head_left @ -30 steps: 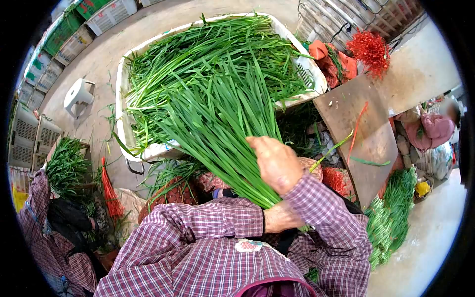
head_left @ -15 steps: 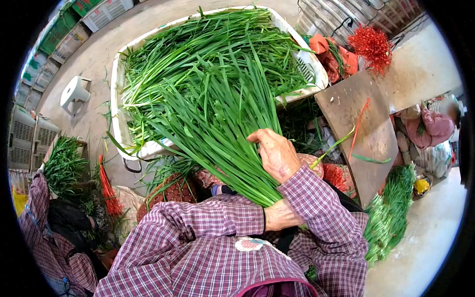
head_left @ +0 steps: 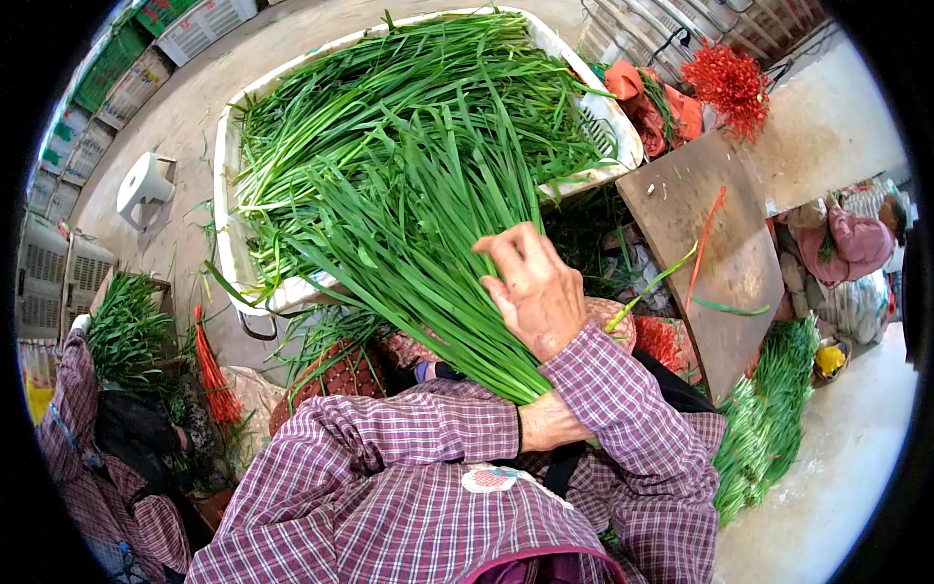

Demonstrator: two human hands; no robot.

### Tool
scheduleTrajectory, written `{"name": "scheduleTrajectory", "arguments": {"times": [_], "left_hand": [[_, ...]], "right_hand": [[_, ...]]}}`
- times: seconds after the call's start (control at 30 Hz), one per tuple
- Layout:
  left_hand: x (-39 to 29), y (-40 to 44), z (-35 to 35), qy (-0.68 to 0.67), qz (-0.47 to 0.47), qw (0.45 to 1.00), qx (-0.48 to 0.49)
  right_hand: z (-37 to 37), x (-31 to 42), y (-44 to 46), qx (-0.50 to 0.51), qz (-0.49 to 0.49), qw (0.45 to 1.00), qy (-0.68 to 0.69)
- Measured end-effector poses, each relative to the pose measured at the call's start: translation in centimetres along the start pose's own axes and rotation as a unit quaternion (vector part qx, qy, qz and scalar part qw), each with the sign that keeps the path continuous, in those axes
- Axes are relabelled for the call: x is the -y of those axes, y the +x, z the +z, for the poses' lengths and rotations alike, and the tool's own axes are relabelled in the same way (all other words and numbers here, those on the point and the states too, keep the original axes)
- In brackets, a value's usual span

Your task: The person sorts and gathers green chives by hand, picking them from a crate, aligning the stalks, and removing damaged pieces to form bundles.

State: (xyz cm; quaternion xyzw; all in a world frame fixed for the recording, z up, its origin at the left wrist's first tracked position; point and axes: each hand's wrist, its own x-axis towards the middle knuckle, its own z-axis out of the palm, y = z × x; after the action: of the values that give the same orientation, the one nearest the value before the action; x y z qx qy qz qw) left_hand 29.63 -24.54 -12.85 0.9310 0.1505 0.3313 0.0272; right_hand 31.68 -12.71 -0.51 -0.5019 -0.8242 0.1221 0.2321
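Shifted slightly towards the crate, the right hand (head_left: 537, 290) now has its thumb apart from half-curled fingers, resting on the chive bunch (head_left: 438, 263). The left hand (head_left: 556, 424) is at its base, grip hidden. The leaves overlap the near rim of the white crate (head_left: 226, 195); right, a gap separates hand and wooden board (head_left: 715, 263). Concrete floor (head_left: 195, 107) surrounds the stool (head_left: 146, 190).

Crate (head_left: 226, 185) out front, leaves (head_left: 389, 107) in it; stool (head_left: 144, 185) off to the left; board (head_left: 662, 209) over on the right, strip (head_left: 703, 243) lying on top.
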Motion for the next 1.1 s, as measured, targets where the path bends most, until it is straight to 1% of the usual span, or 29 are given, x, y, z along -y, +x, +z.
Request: {"name": "scheduleTrajectory", "arguments": {"times": [0.03, 0.07, 0.1, 0.13, 0.17, 0.2, 0.3, 0.33, 0.4, 0.5, 0.53, 0.6, 0.7, 0.77, 0.8, 0.83, 0.9, 0.93, 1.0, 1.03, 1.07, 1.1], "left_hand": [[-0.2, -0.3, 0.5, -0.001, 0.001, 1.000, 0.000], [-0.7, -0.8, 1.6, 0.161, 0.020, 0.984, 0.068], [-1.3, -1.4, 3.4, 0.001, -0.026, 0.998, 0.049], [-1.6, -1.4, 4.2, -0.161, -0.065, 0.985, 0.016], [-1.7, -1.8, 4.8, -0.161, -0.065, 0.985, 0.016], [-1.4, -1.4, 3.9, -0.163, -0.060, 0.984, -0.043], [-0.8, -1.1, 1.8, -0.057, -0.038, 0.997, -0.028], [-0.9, -1.2, 2.2, -0.049, -0.034, 0.998, 0.007], [-0.7, -0.7, 1.6, -0.042, -0.029, 0.998, 0.040], [-0.3, -0.6, 0.6, -0.036, -0.020, 0.998, 0.044], [-0.3, -0.6, 0.9, -0.048, -0.026, 0.998, 0.013], [-0.5, -0.7, 1.4, -0.061, -0.031, 0.997, -0.019], [-0.6, -1.0, 1.7, -0.082, -0.040, 0.996, 0.000], [-0.2, -1.3, 1.6, -0.093, -0.004, 0.995, -0.026], [-0.1, -1.1, 1.4, -0.093, -0.004, 0.995, -0.026], [0.0, -0.7, 0.9, -0.094, -0.013, 0.994, -0.057], [-0.1, -0.6, 1.0, -0.095, -0.022, 0.991, -0.088], [-0.1, -0.5, 1.1, -0.145, -0.029, 0.985, -0.091], [0.1, -0.3, 0.7, -0.195, -0.035, 0.976, -0.095], [0.9, 1.0, -1.8, -0.333, -0.105, 0.928, 0.126], [0.9, 1.0, -1.7, -0.401, -0.131, 0.876, 0.233], [0.9, 1.1, -1.7, -0.446, -0.167, 0.812, 0.336]], "right_hand": [[0.1, 0.2, 0.0, 0.001, -0.035, 0.999, -0.014], [0.9, 0.3, -0.2, 0.027, -0.042, 0.998, -0.037], [1.3, 0.2, -0.5, 0.027, -0.041, 0.998, -0.037], [1.6, 0.1, -0.7, 0.058, -0.027, 0.995, -0.076], [2.0, -0.1, -0.9, 0.089, -0.012, 0.989, -0.115], [2.5, -0.9, -1.1, 0.103, 0.011, 0.985, -0.136], [2.0, -1.0, -1.1, 0.080, 0.013, 0.986, -0.147], [1.7, -0.9, -1.0, 0.066, 0.010, 0.989, -0.133], [1.4, -0.8, -1.0, 0.071, 0.026, 0.991, -0.115], [1.5, -0.8, -0.9, 0.076, 0.044, 0.992, -0.092], [1.5, -0.9, -0.9, 0.076, 0.051, 0.991, -0.092], [1.5, -0.8, -0.9, 0.077, 0.053, 0.992, -0.087], [1.7, -0.7, -0.6, 0.068, 0.047, 0.994, -0.078], [2.1, -0.8, -0.3, 0.058, 0.039, 0.995, -0.076], [2.3, -0.9, -0.1, 0.062, 0.041, 0.994, -0.082], [2.5, -0.9, 0.0, 0.065, 0.042, 0.993, -0.088], [2.8, -0.6, 0.2, 0.061, 0.045, 0.992, -0.101], [2.9, -0.5, 0.2, 0.057, 0.049, 0.991, -0.113], [3.1, -0.5, 0.4, 0.060, 0.051, 0.990, -0.119], [3.2, -0.5, 0.5, 0.063, 0.053, 0.989, -0.125], [3.4, -0.7, 0.5, 0.062, 0.053, 0.989, -0.125], [3.7, -0.8, 0.4, 0.056, 0.049, 0.989, -0.129]]}}
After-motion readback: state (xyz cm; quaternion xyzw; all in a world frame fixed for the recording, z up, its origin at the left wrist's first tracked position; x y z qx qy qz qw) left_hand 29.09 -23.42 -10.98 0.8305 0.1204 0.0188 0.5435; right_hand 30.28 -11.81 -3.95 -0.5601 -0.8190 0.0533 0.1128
